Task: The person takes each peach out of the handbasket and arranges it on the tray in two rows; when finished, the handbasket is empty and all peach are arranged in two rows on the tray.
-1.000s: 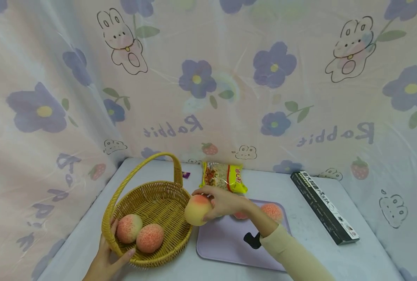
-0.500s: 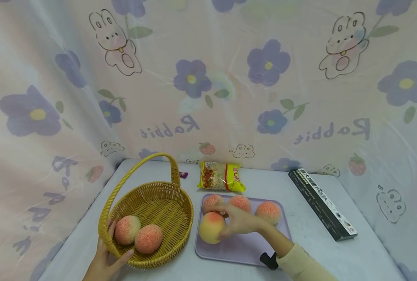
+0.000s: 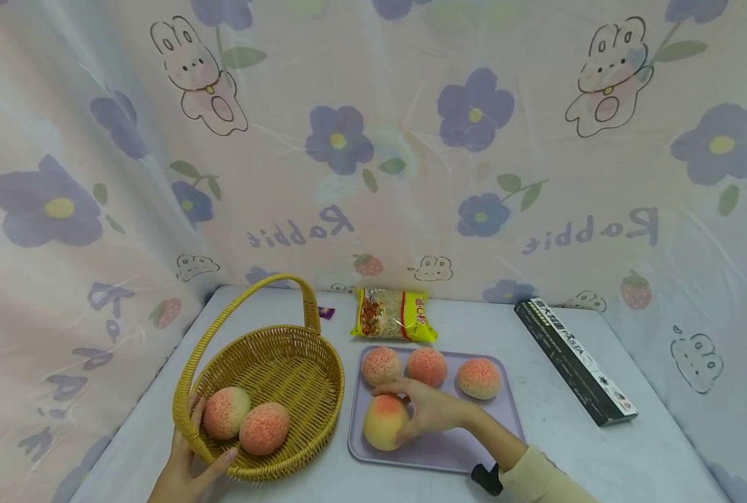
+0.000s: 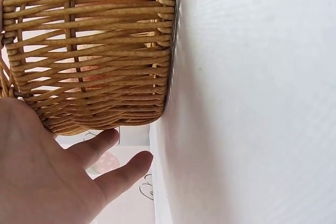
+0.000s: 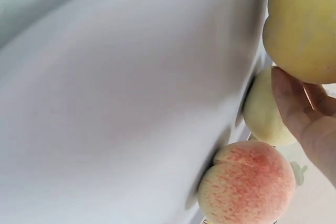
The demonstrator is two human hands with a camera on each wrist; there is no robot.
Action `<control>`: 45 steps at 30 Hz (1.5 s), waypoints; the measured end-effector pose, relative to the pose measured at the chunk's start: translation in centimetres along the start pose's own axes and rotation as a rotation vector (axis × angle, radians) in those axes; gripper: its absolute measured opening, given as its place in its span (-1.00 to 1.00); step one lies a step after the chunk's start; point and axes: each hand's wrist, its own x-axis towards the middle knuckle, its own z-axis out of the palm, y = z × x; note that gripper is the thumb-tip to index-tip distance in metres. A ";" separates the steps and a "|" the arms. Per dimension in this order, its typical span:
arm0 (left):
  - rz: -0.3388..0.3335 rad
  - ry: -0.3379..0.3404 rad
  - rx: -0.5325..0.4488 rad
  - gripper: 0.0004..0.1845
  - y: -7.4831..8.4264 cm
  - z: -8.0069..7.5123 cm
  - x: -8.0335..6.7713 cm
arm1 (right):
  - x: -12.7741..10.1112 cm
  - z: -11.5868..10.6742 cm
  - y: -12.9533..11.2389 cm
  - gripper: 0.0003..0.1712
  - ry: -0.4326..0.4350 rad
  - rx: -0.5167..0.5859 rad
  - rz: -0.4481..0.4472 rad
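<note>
On the left of the head view stands a wicker basket [image 3: 304, 363] with a tall handle, holding two red-speckled peaches, one pale-sided [image 3: 226, 413] and one redder [image 3: 265, 428]. My left hand [image 3: 187, 464] holds its near left side, the thumb over the rim. In the left wrist view, fingers [image 4: 126, 176] extend past the woven wall. My right hand [image 3: 432, 409] grips a yellow peach [image 3: 382, 426] with a reddish top, low over the left part of a lilac tray [image 3: 448, 447]. Behind it on the tray sit three more peaches: left [image 3: 381, 365], middle [image 3: 427, 366] and right [image 3: 479, 378].
A yellow food packet [image 3: 393, 314] lies behind the tray, with a small purple wrapper [image 3: 326, 312] to its left. At the right a long black-and-white pasta box [image 3: 574, 363] lies at a slant. A printed curtain [image 3: 411, 175] encloses the table.
My right hand has carried the yellow peach from beside the basket rim rightward and down over the tray. My left hand stays at the basket.
</note>
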 end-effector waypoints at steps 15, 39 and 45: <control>0.001 0.007 -0.007 0.13 0.0 0.0 0.0 | 0.0 0.7 0.6 -0.13 -0.003 0.010 -0.058; 0.017 0.004 -0.012 0.12 -0.1 0.0 0.0 | 2.6 -0.9 -2.8 -0.19 -0.064 0.025 -0.064; 0.020 0.003 -0.022 0.12 -0.4 -0.1 0.0 | 6.9 -1.5 -6.7 -0.28 -0.083 -0.027 -0.138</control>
